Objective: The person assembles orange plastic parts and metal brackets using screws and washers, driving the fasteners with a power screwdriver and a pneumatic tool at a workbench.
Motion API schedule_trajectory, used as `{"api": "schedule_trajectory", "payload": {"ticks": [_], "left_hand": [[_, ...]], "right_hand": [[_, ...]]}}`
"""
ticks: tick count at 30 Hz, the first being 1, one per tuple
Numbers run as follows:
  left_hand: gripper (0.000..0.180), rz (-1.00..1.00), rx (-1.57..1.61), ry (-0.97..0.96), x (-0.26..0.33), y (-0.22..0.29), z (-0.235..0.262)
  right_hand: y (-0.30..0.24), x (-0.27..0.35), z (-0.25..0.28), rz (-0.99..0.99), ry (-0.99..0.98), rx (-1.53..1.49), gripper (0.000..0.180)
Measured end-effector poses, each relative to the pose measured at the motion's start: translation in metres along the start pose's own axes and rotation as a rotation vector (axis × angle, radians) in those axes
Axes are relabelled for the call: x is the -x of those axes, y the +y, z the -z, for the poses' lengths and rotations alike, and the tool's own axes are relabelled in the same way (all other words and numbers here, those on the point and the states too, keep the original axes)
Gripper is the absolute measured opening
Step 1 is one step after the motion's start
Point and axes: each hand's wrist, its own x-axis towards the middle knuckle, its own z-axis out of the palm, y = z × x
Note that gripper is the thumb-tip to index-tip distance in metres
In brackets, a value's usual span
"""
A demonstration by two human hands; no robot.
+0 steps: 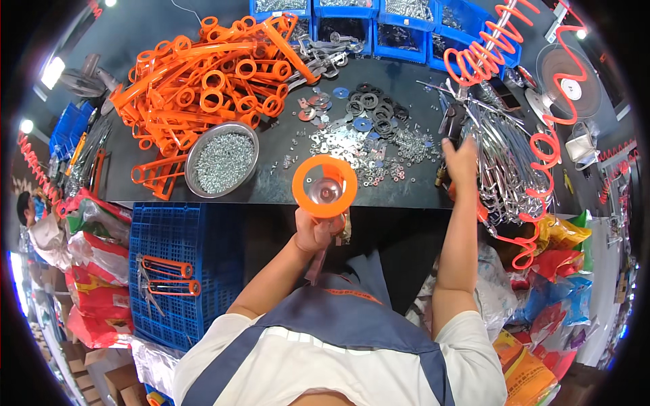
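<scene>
My left hand point(313, 231) is closed round an orange caulking gun frame point(298, 186), held upright at the front of the bench with its ring toward me. Through the ring shows a round metal disc point(325, 192). Off to the right, my right arm reaches forward. My right hand point(462, 164) is round a dark air tool point(453, 122), with thumb and finger on either side of it; the hand hides much of the tool. Close beside that hand lies a large bundle of metal rods point(511, 159).
Orange frames point(210, 84) are heaped at the left rear, behind a bowl of small screws point(223, 162). Loose washers and nuts point(379, 145) spread mid-bench. Blue bins point(399, 40) line the back. A red coiled hose point(477, 57) hangs at the right. Blue crates point(166, 271) stand lower left.
</scene>
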Motion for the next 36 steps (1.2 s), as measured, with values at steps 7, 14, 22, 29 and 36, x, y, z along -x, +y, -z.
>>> {"api": "schedule_trajectory", "payload": {"ticks": [7,14,22,29,36], "left_hand": [[0.049,0.098,0.157,-0.026,0.003,-0.005,0.006],[0.089,0.07,-0.012,-0.011,0.01,-0.008,0.006],[0.049,-0.085,-0.036,0.05,-0.005,0.001,-0.003],[0.08,0.113,-0.005,-0.07,0.016,-0.008,0.01],[0.061,-0.007,-0.105,-0.009,0.008,-0.001,0.009]], "right_hand": [[0.013,-0.031,0.006,-0.189,-0.755,-1.19,0.043],[-0.039,0.032,0.017,-0.143,0.05,-1.104,0.032],[-0.042,0.039,-0.032,0.053,0.266,-0.907,0.025],[-0.041,0.051,-0.032,0.156,0.161,-1.032,0.037],[-0.03,0.041,0.007,0.19,-0.312,-0.892,0.038]]}}
